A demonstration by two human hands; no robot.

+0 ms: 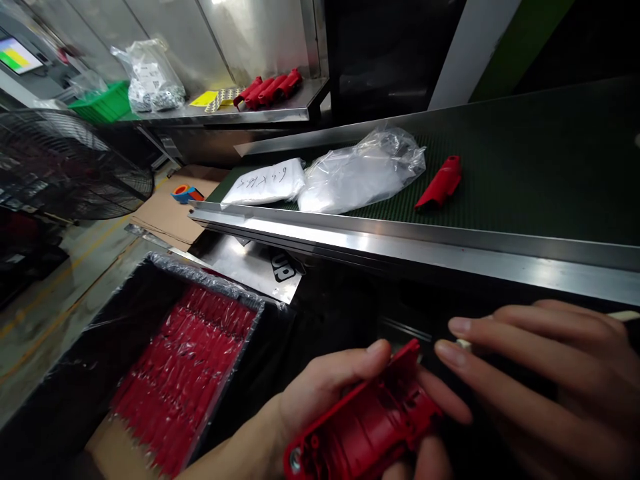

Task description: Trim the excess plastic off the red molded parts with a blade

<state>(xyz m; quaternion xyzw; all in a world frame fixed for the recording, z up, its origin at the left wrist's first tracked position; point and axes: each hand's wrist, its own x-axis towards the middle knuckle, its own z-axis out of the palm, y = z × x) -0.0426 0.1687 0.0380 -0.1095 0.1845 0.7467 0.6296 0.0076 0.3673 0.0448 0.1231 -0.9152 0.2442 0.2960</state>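
Observation:
My left hand (330, 393) grips a red plastic housing shell (365, 427) at the bottom of the view, hollow side up. My right hand (545, 380) hovers just right of it, fingers stretched toward the shell's tip, and pinches a thin pale stick (625, 315) that pokes out past its fingers. Another red shell (441, 183) lies on the green conveyor belt (525, 173) above.
A plastic-lined box (125, 320) with several red parts (185, 373) sits at lower left. Two clear plastic bags (360, 170) lie on the belt. A steel shelf (240, 110) at the back holds more red shells (270, 87). A large fan (65, 167) stands at left.

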